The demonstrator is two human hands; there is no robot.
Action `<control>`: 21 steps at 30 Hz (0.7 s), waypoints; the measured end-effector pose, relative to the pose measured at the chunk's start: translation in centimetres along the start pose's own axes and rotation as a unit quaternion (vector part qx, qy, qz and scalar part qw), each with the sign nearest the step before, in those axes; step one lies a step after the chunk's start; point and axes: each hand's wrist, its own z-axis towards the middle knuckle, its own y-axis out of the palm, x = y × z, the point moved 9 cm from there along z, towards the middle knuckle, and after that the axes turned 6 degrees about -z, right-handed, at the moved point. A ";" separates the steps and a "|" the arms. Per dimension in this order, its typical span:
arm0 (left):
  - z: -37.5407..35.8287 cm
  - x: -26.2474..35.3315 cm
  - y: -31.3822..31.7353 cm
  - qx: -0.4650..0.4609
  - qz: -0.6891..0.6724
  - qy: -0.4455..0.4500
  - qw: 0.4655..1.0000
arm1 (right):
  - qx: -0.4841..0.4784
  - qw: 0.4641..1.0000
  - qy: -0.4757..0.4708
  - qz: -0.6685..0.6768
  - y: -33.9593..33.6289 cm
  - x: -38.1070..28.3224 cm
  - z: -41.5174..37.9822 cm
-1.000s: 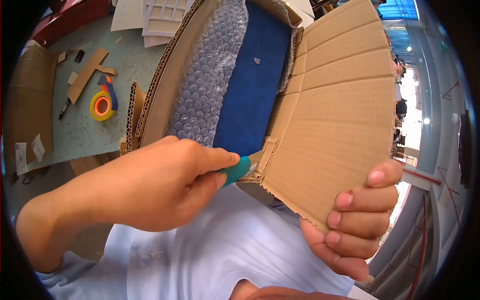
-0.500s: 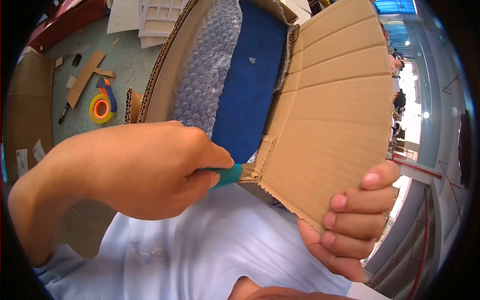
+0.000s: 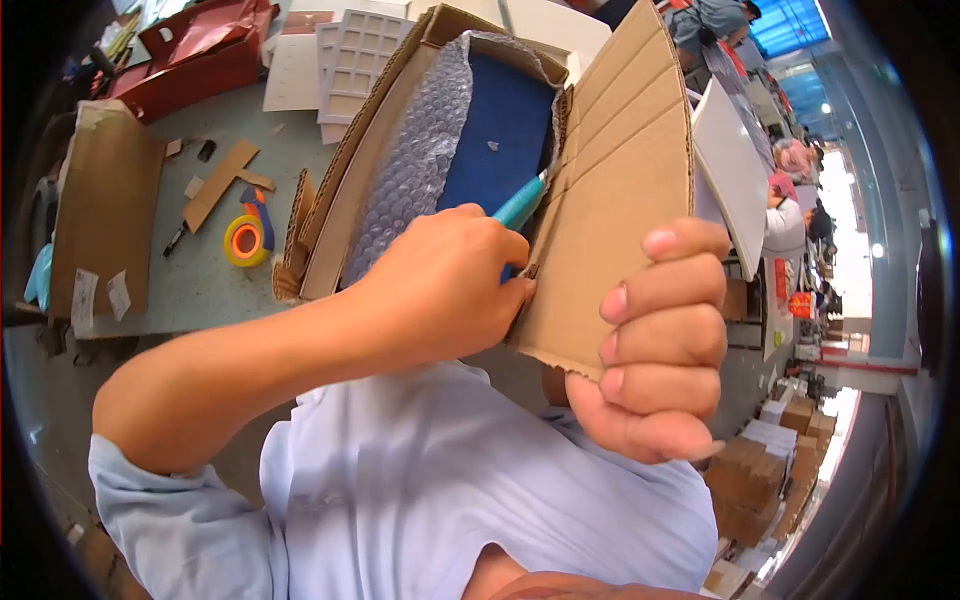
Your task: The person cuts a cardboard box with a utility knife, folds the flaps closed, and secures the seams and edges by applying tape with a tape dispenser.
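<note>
A teal utility knife (image 3: 518,203) is gripped in my left hand (image 3: 450,275), its front end pointing up along the box's right edge. That edge is where the flap joins the open cardboard box (image 3: 325,215). My right hand (image 3: 665,345) has its fingers curled over the outer edge of the large creased cardboard flap (image 3: 605,190), near its lower corner. Inside the box, bubble wrap (image 3: 415,150) lies beside a dark blue surface (image 3: 495,115) with a small pale scrap on it. My left hand covers the box's near end.
Left of the box, a tape roll (image 3: 245,241), a cardboard strip (image 3: 222,182) and a black marker (image 3: 175,240) lie on the table (image 3: 210,300). Behind are white grid panels (image 3: 360,60) and a red box (image 3: 195,60). Other people work at far right.
My left hand and the knife have moved from the box's near corner up along the flap's crease. The view has shifted, and my right hand still holds the flap.
</note>
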 end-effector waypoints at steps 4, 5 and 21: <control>0.9 -0.5 2.4 -0.070 0.074 -0.053 0.993 | -0.059 0.998 0.005 0.030 -0.2 0.2 -0.1; 1.0 -0.5 2.6 -0.075 0.087 -0.061 0.991 | -0.091 0.995 0.012 0.033 0.0 0.2 -0.4; 1.5 -0.2 2.2 -0.029 0.172 -0.133 0.976 | 0.031 0.999 0.005 -0.001 -0.3 0.3 0.1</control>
